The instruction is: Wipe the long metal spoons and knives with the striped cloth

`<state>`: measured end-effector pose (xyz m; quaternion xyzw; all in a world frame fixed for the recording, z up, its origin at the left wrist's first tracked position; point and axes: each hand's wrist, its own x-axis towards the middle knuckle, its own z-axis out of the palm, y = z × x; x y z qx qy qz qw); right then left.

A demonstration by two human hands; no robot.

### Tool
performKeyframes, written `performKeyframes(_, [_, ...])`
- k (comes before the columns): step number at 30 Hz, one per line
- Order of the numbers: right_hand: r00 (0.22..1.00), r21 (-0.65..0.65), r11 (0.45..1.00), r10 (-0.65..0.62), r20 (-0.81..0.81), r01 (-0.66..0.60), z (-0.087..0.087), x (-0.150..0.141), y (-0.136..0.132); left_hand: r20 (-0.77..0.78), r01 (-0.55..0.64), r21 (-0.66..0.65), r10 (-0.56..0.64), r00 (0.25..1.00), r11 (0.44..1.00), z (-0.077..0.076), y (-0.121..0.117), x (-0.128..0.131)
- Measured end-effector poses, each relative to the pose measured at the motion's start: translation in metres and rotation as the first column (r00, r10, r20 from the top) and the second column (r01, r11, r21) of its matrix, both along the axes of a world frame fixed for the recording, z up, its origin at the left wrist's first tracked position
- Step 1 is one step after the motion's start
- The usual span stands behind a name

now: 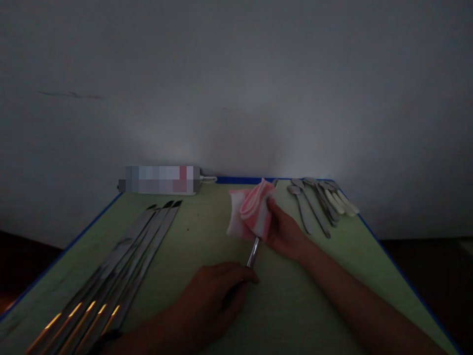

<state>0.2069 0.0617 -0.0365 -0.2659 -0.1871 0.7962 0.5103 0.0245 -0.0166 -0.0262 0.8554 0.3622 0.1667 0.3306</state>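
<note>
A slim, shiny metal piece of cutlery (253, 252) slants up and away from me, its lower end in my left hand (221, 291), whose fingers are closed round it. Most of its upper part is hidden by a folded pink-and-white striped cloth (254, 212). My right hand (284, 229) is closed on that cloth and presses it round the cutlery. A narrow grey tip (275, 182) shows just beyond the cloth; whether it belongs to the held piece I cannot tell for sure.
Several long metal knives (129, 256) lie side by side at the left of the green table (207, 236). Several spoons and other cutlery (314, 202), some white-handled, lie at the back right. A blurred-out box-like object (158, 180) with a white cord stands against the wall.
</note>
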Motion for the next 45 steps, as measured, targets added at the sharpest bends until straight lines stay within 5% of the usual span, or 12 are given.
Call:
performKeyframes(11, [0.987,0.151,0.987,0.021,0.157,-0.045,-0.005,0.0015,-0.0028,-0.001,0.003,0.003,-0.003,1.0,1.0,0.0006,-0.0013,0.0006])
performKeyframes(26, [0.991,0.113,0.993,0.015,0.136,-0.03,-0.0028,-0.0011,-0.0025,0.01,0.007,0.001,-0.007,1.0,1.0,0.0028,-0.0003,0.0011])
performKeyframes(37, [0.979,0.192,0.968,0.133,0.154,-0.161,-0.006,0.0027,-0.0042,0.025,-0.137,-0.028,0.138,0.99,0.99,0.0009,-0.0004,0.0024])
performKeyframes(45, [0.97,0.199,0.96,0.163,0.179,-0.198,-0.0035,-0.0001,-0.0062,0.009,-0.123,-0.044,0.123,0.992,0.991,0.0034,0.0008,0.0019])
